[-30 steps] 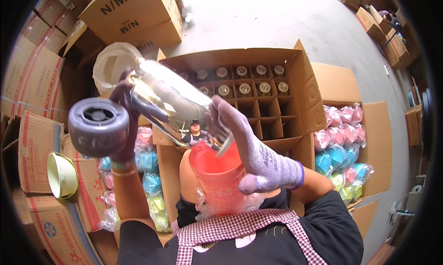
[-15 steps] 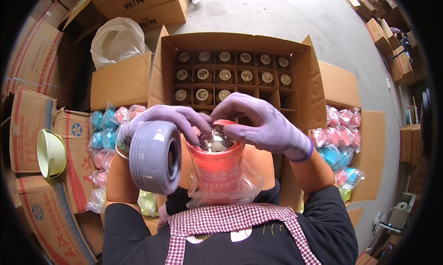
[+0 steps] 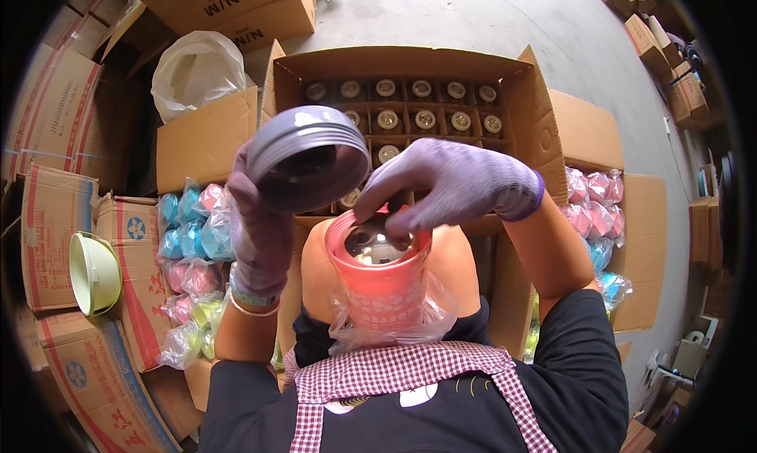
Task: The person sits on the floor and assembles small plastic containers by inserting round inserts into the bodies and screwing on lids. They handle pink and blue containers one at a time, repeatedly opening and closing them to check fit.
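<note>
My gloved left hand (image 3: pixel 256 232) is closed around a grey-purple threaded plastic collar (image 3: pixel 307 161), held up and tilted so its dark opening faces down and toward me. In front of my body stands a pink flask casing (image 3: pixel 382 295) with a pale flower pattern, upright in a crumpled clear plastic bag (image 3: pixel 438 311). A shiny silver liner (image 3: pixel 374 252) sits inside the casing's mouth. My gloved right hand (image 3: pixel 441 181) reaches over that mouth, thumb and fingers bent around the liner's top, which they partly hide. Both gloves are pale purple.
Beyond my hands a divided carton (image 3: pixel 426 55) holds several liners in rows. Bagged coloured plastic parts lie in cartons at the left (image 3: pixel 189 240) and right (image 3: pixel 599 216). A pale green bucket (image 3: pixel 95 275) and a white bag (image 3: pixel 197 70) stand at the left.
My left hand has left the casing's mouth and lifted the collar up and to the right, turning its opening downward. My right hand has stayed at the mouth, its fingers now lower over the liner.
</note>
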A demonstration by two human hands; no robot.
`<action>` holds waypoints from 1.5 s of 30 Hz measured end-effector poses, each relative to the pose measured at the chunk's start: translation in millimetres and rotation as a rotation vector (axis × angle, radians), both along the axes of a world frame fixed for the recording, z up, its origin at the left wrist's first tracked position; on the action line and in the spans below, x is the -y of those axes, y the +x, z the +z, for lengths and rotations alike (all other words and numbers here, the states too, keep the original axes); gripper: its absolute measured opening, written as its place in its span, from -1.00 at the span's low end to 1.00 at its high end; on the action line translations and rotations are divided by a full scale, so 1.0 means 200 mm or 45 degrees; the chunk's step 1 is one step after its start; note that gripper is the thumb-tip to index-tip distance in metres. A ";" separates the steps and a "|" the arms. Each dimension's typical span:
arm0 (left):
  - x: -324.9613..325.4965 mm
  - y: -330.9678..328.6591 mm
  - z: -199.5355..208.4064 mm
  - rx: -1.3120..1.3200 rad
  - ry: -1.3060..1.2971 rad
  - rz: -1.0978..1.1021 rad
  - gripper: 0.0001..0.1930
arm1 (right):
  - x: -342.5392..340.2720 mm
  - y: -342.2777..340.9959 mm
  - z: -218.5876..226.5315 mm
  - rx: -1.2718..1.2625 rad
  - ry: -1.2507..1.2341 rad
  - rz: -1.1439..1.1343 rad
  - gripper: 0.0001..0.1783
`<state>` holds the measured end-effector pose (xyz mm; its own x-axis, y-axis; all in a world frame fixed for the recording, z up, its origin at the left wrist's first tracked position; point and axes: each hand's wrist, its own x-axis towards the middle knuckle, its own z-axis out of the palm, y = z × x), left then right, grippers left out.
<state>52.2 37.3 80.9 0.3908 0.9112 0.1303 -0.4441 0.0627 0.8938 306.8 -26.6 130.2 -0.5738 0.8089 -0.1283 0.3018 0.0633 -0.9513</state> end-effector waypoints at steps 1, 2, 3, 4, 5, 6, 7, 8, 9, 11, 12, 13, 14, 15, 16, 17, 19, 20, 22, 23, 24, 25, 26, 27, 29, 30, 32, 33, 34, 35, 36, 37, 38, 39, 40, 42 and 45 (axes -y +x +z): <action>0.05 0.02 0.00 -0.092 0.110 -0.039 -0.10 | 0.05 0.02 0.01 -0.038 -0.287 -0.432 -0.75; 0.08 0.03 0.00 -0.184 0.221 -0.077 -0.06 | 0.07 0.08 -0.10 -0.300 -0.208 -0.695 -0.62; 0.08 0.05 0.01 -0.280 0.252 -0.203 -0.02 | 0.11 0.09 -0.14 -0.361 -0.062 -0.881 -0.52; 0.06 0.06 0.00 -0.299 0.435 -0.317 -0.12 | 0.16 0.06 -0.18 -0.424 0.089 -1.054 -0.41; 0.04 0.08 -0.02 -0.337 0.572 -0.429 -0.17 | 0.20 0.02 -0.24 -0.676 0.165 -0.932 -0.18; 0.03 0.08 -0.04 -0.385 0.708 -0.543 -0.21 | 0.24 -0.01 -0.27 -0.874 0.076 -0.794 -0.12; 0.04 0.08 -0.03 -0.413 0.663 -0.576 -0.25 | 0.28 -0.04 -0.29 -0.835 0.089 -0.716 -0.13; 0.01 0.07 -0.04 -0.378 0.696 -0.638 -0.25 | 0.30 -0.05 -0.30 -0.795 0.102 -0.639 -0.13; -0.01 0.06 -0.04 -0.335 0.692 -0.701 -0.28 | 0.29 -0.07 -0.30 -0.817 0.095 -0.684 -0.16; -0.03 0.06 -0.06 -0.249 0.693 -0.776 -0.34 | 0.27 -0.05 -0.36 -0.823 0.238 -0.630 -0.23; -0.04 0.06 -0.07 -0.210 0.702 -0.782 -0.37 | 0.25 -0.05 -0.37 -0.823 0.281 -0.610 -0.26; -0.04 0.07 -0.09 -0.171 0.711 -0.788 -0.40 | 0.24 -0.04 -0.37 -0.787 0.347 -0.579 -0.27; -0.06 0.07 -0.09 -0.149 0.729 -0.805 -0.42 | 0.22 -0.03 -0.38 -0.750 0.414 -0.547 -0.27; -0.07 0.07 -0.10 -0.124 0.747 -0.823 -0.43 | 0.22 -0.03 -0.38 -0.710 0.478 -0.515 -0.28; -0.07 0.07 -0.10 -0.098 0.763 -0.839 -0.45 | 0.22 -0.03 -0.38 -0.712 0.503 -0.513 -0.29; -0.06 0.07 -0.09 -0.115 0.764 -0.816 -0.42 | 0.21 -0.04 -0.38 -0.714 0.528 -0.511 -0.29; -0.06 0.05 -0.09 -0.161 0.792 -0.810 -0.39 | 0.22 -0.06 -0.39 -0.714 0.549 -0.529 -0.32; -0.06 0.04 -0.09 -0.185 0.807 -0.807 -0.37 | 0.25 -0.08 -0.38 -0.739 0.487 -0.561 -0.25; 0.01 0.04 -0.06 -0.217 0.765 -0.726 -0.31 | 0.25 -0.09 -0.42 -0.784 0.493 -0.547 -0.17; 0.06 0.04 -0.04 -0.335 0.805 -0.650 -0.31 | 0.27 -0.11 -0.48 -0.941 0.423 -0.591 -0.32; 0.12 0.03 0.00 -0.463 0.848 -0.562 -0.32 | 0.27 -0.13 -0.49 -0.974 0.329 -0.627 -0.34; 0.20 0.06 0.05 -0.678 0.995 -0.404 -0.32 | 0.25 -0.15 -0.48 -1.040 0.219 -0.650 -0.37; 0.26 0.09 0.09 -0.859 1.139 -0.246 -0.35 | 0.24 -0.16 -0.46 -1.105 0.108 -0.674 -0.40; 0.29 0.12 0.14 -0.935 1.156 -0.217 -0.35 | 0.21 -0.17 -0.43 -1.120 0.059 -0.702 -0.48; 0.31 0.17 0.16 -1.067 1.205 -0.155 -0.35 | 0.21 -0.20 -0.42 -1.176 -0.072 -0.838 -0.53; 0.30 0.17 0.15 -0.927 1.082 -0.172 -0.34 | 0.20 -0.18 -0.45 -1.163 -0.039 -0.825 -0.53; 0.23 0.16 0.07 -0.659 0.826 -0.197 -0.31 | 0.23 -0.18 -0.42 -0.900 0.099 -0.918 -0.49; 0.15 0.13 0.01 -0.520 0.718 -0.225 -0.29 | 0.26 -0.19 -0.37 -0.778 0.270 -0.929 -0.49; 0.09 0.10 -0.08 -0.420 0.524 -0.245 -0.31 | 0.29 -0.20 -0.32 -0.672 0.442 -0.932 -0.48; 0.06 0.11 -0.17 -0.211 0.384 -0.312 -0.34 | 0.31 -0.21 -0.29 -0.491 0.634 -0.892 -0.53; 0.04 0.12 -0.24 -0.001 0.238 -0.375 -0.36 | 0.33 -0.25 -0.22 -0.359 0.701 -0.926 -0.58; 0.05 0.16 -0.25 0.118 0.122 -0.569 -0.37 | 0.34 -0.30 -0.21 -0.306 0.755 -0.961 -0.60; 0.11 0.12 -0.22 0.192 -0.198 -0.690 -0.39 | 0.34 -0.33 -0.20 -0.254 0.809 -0.993 -0.61; 0.14 0.15 -0.25 0.249 -0.152 -0.675 -0.39 | 0.36 -0.32 -0.23 -0.215 0.800 -0.984 -0.67; 0.15 0.17 -0.26 0.305 -0.105 -0.656 -0.39 | 0.36 -0.30 -0.26 -0.306 0.722 -0.946 -0.69; 0.19 0.11 -0.26 0.052 0.000 -0.522 -0.37 | 0.33 -0.26 -0.34 -0.487 0.562 -0.870 -0.74; 0.25 0.08 -0.10 -0.387 0.350 -0.347 -0.33 | 0.25 -0.22 -0.41 -0.957 0.186 -0.744 -0.74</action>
<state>67.2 -12.7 60.0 0.6681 0.7182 0.1943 -0.1607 -0.1157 0.9802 262.6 -76.8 47.2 0.0335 0.9719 0.2330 -0.3621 0.2291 -0.9035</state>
